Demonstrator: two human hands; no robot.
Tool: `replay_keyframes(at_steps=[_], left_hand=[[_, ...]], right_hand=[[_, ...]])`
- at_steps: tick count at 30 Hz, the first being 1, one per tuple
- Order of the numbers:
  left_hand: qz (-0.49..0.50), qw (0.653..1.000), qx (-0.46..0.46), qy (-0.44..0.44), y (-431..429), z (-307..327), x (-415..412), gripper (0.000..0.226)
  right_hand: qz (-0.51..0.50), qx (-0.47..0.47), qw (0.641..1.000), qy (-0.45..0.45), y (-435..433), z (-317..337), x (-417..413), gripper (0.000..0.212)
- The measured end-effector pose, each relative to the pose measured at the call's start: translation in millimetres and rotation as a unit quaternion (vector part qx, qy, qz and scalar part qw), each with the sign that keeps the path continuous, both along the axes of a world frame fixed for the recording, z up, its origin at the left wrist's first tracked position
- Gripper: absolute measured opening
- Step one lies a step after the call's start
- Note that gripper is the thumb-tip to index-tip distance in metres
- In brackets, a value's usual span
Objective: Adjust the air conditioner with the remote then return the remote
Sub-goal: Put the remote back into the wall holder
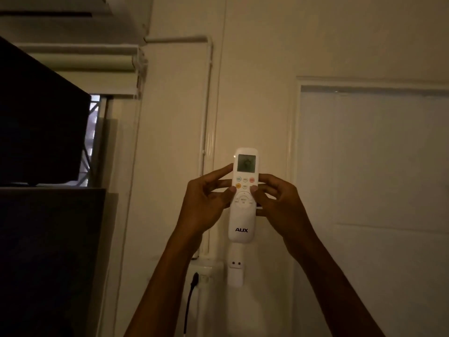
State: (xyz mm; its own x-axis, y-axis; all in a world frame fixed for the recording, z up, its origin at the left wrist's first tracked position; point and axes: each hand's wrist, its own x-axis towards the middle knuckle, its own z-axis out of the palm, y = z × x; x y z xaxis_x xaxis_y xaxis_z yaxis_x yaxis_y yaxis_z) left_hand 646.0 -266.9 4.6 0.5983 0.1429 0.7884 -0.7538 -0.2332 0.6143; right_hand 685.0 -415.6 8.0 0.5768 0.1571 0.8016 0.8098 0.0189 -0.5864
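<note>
While both hands are wrapped round it, here's how the step looks:

Left hand (206, 203): closed on the remote's left edge, fingers curled behind it, thumb tip resting on the face just under the orange button.

Right hand (274, 200): same deal mirrored, holding the right edge with its thumb sitting beside the round dial.

Remote (243, 194): white, upright, centre of the frame, held up in front of the wall with the screen end on top. The display is dim, can't read what it says.

Step in hand: looks like picking a button, so the adjusting part. Returning it hasn't started.

Doing it well: probably keep one hand as the steady grip and press with only one thumb, so two buttons don't fire together. Tip the top end toward the air conditioner (73, 10), which is in the upper left of the frame; right now the remote faces the wall more than the unit.

Holder (235, 273): white wall cradle directly below the remote, lower centre, not touching it. That's likely where it goes back.

Cable (190, 297): dark lead plugged in just left of the holder, worth avoiding on the way down.
</note>
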Motion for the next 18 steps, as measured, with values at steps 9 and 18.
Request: replay_keyframes(at_steps=[9, 18], left_hand=[[-0.003, 1.0, 0.006, 0.019, 17, -32, 112, 0.05], [0.015, 0.998, -0.031, 0.049, 21, -86, 206, 0.048]], right_hand=[[-0.044, 0.011, 0.999, 0.028, 17, -37, 118, 0.027], [-0.081, -0.007, 0.994, 0.069, 28, -92, 210, 0.032]])
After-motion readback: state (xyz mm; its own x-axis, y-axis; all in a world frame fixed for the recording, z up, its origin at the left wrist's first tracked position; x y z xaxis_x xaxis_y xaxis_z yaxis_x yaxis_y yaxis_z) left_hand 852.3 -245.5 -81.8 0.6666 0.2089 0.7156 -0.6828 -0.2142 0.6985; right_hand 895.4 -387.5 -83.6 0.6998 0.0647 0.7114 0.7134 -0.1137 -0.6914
